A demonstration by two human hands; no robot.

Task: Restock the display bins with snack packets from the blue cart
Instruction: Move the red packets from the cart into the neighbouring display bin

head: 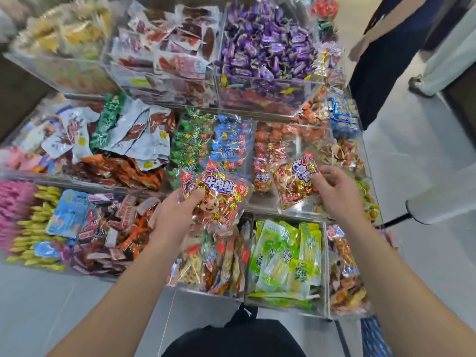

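Observation:
My left hand grips a small stack of clear snack packets with red and gold candies and a cartoon face, held above the front bins. My right hand pinches one more packet of the same kind over a middle-row clear bin that holds a few matching packets. The blue cart shows only as a blue patterned corner at the bottom right.
Clear acrylic bins in three tiers hold purple candies, red jerky packs, green packs, blue and green sweets. A person in dark clothes stands at the upper right. A white post base is right of the display.

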